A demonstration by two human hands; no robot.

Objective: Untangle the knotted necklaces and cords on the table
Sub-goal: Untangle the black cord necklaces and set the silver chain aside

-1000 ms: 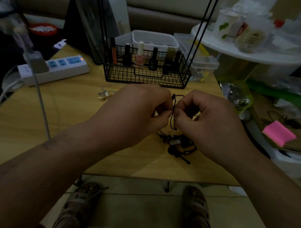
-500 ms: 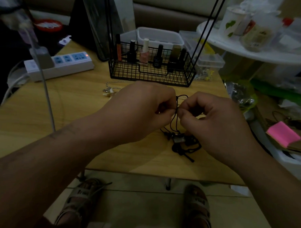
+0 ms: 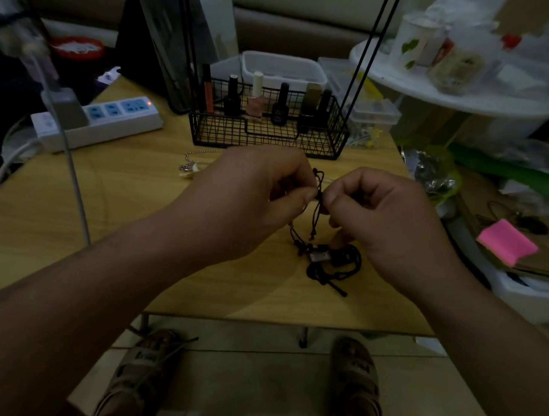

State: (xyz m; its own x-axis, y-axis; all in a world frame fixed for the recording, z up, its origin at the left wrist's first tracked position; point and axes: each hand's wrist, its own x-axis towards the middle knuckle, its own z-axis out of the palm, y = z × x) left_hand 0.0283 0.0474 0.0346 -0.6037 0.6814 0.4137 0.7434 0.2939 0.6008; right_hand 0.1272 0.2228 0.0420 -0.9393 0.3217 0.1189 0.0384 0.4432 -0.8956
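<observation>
- A pale wood-grain surface [image 3: 136, 209] is seen, smooth and with a soft sheen.
- The tangle of thin dark cords [image 3: 323, 273] is shown as matt, twisted fibre, rougher at the knots.
- A small rectangular pendant [image 3: 319, 256] within it is given a glossy face; its material cannot be told.
- A silver-coloured chain necklace [image 3: 189, 165] is read as metal, glinting faintly.
- The black wire basket [image 3: 264, 138] is formed of thin metal rod with a matt coating.
- The white power strip [image 3: 108, 132] is moulded in smooth plastic.
- The small nail-polish bottles [image 3: 254, 104] are finished glossy.
- A white translucent box [image 3: 280, 67] is seen as frosted plastic.
</observation>
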